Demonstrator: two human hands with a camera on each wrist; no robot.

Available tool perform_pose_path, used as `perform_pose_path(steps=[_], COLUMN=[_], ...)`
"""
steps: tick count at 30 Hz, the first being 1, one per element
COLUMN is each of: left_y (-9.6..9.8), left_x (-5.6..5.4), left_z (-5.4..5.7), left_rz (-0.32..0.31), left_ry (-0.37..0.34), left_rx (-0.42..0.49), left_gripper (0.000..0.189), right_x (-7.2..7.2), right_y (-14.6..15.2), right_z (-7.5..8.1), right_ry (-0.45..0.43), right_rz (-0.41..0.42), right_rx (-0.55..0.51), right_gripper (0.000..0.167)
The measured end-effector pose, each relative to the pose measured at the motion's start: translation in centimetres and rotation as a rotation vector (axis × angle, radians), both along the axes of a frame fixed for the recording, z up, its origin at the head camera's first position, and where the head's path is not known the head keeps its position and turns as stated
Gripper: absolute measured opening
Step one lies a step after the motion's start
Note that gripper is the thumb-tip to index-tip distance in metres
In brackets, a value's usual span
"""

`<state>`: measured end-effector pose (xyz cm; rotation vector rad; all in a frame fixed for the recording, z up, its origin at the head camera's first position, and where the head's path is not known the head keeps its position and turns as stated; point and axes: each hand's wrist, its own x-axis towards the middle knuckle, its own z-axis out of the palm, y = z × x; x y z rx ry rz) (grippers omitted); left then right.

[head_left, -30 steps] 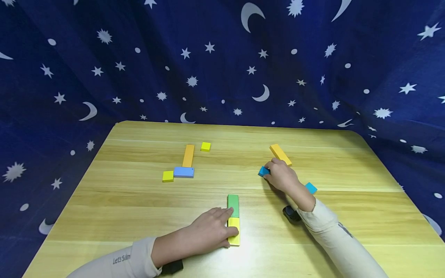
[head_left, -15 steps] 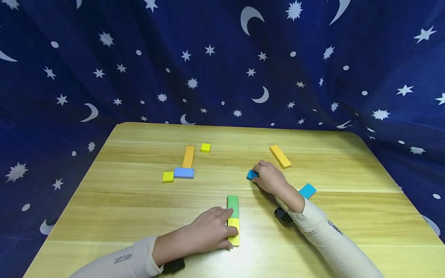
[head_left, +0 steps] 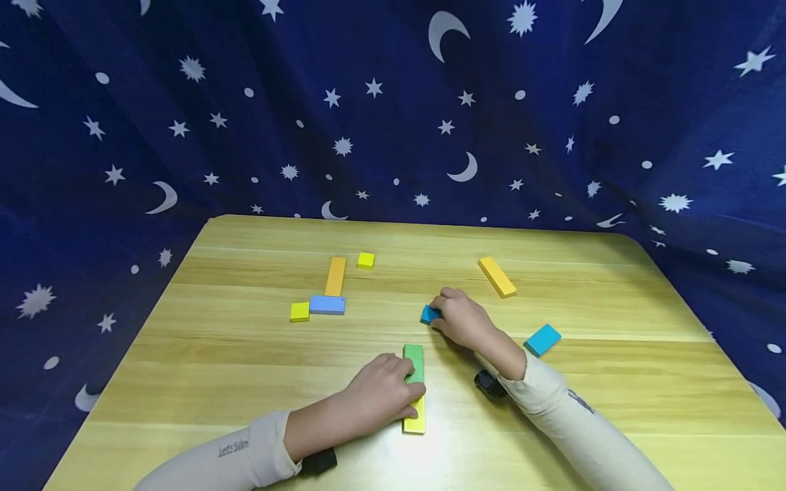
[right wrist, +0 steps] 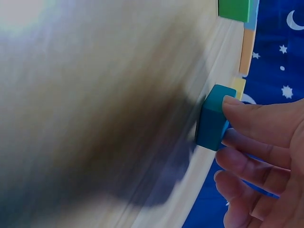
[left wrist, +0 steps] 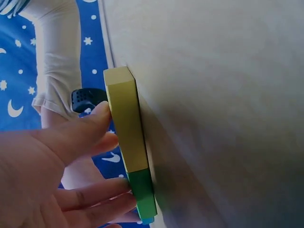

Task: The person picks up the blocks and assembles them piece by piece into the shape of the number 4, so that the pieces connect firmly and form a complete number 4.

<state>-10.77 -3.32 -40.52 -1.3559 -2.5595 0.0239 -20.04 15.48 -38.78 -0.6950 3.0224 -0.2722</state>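
1. Blue block (head_left: 428, 314): pinched by the right hand (head_left: 464, 320), beyond the green block (head_left: 414, 353).
2. Yellow block (head_left: 414, 425): end to end with the green block; left hand (head_left: 377, 392) touches both, fingers laid loosely.
3. Orange block (head_left: 497, 277): on the table (head_left: 645, 382), beyond the right hand.

A dark blue cloth (head_left: 405, 123) printed with pale moons (head_left: 436, 37) and stars hangs behind a pale wood-grain table (head_left: 184, 368) with rounded far corners; light glares off its near part.

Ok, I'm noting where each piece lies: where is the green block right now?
In the head view, the green block is below and slightly right of centre, partly covered by the left hand, against the far end of the long yellow block.
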Motion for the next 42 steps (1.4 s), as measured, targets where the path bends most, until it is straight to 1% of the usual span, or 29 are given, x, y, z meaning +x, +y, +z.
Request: perform_pose_path(steps=[5,9,15,20,24,27,29,31,33,37,42], left_y=[0.09,0.28,0.42,0.43,0.36,0.3,0.27,0.25,0.22,0.21,0.26], left_x=[-0.14,-0.26,-0.35,-0.43,-0.49,-0.54,-0.58,-0.64,-0.69,-0.77,-0.89], left_z=[0.04,0.3,0.62,0.75,0.7,0.67,0.67,0.71,0.75,0.8,0.8], left_rz=[0.034,0.034,0.047,0.062,0.06,0.067,0.079,0.092,0.103,0.115,0.122], left_ry=[-0.003,-0.018,-0.072,-0.078,-0.083,-0.115,-0.159,-0.2,-0.223,-0.234,-0.265], left_rx=[0.01,0.007,-0.025,-0.066,-0.063,-0.051,-0.035,-0.022,-0.014,-0.011,-0.011], left_gripper=[0.034,0.036,0.042,0.049,0.049,0.048,0.048,0.048,0.047,0.047,0.047], right_x=[0.19,0.3,0.39,0.41,0.47,0.61,0.7,0.74,0.72,0.6,0.62], right_y=[-0.39,-0.55,-0.73,-0.86,-0.91,-0.89,-0.82,-0.76,-0.69,-0.6,-0.52], right_z=[-0.03,-0.02,0.09,0.15,0.05,-0.07,-0.13,-0.18,-0.24,-0.33,-0.39], right_ry=[-0.006,-0.008,-0.024,-0.027,-0.031,-0.03,-0.025,-0.022,-0.018,-0.008,-0.009], right_rz=[0.014,0.036,0.056,0.08,0.094,0.097,0.103,0.121,0.148,0.218,0.282], right_rx=[-0.011,-0.018,-0.038,-0.064,-0.088,-0.105,-0.117,-0.13,-0.14,-0.155,-0.161], right_gripper=[0.029,0.028,0.028,0.026,0.027,0.028,0.028,0.028,0.026,0.02,0.023])
